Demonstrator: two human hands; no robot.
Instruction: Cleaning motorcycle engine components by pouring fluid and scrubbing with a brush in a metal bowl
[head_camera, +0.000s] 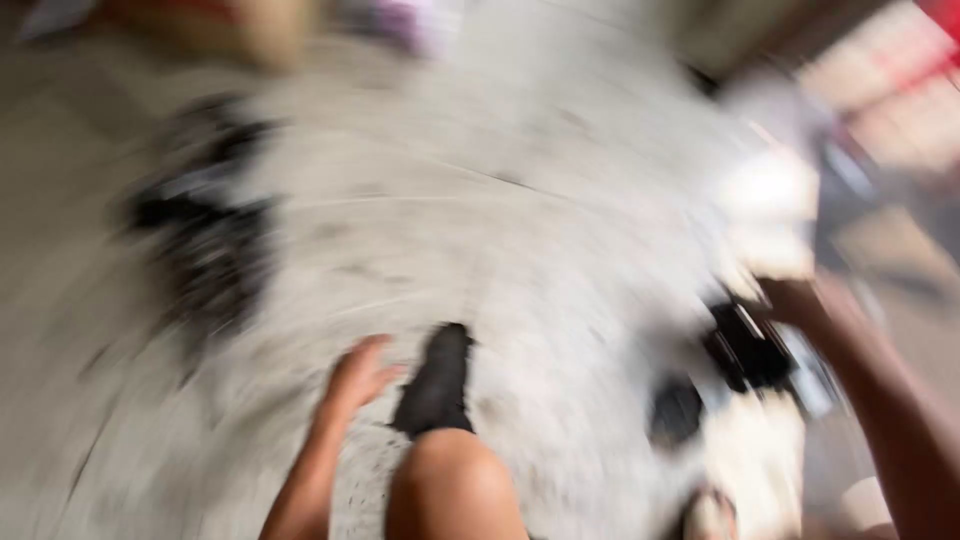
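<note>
Head view, badly blurred, shows the left hand (358, 378) laid open-fingered just beside a dark strip of cloth (437, 385) on the pale floor (480, 200), so it is best pinned flat, while the right hand (800, 300) cannot be read.

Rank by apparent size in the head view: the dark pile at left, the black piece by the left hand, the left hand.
1. Dark pile, though blur smears it.
2. Black piece and left hand: too alike, and too blurred, to separate.
</note>
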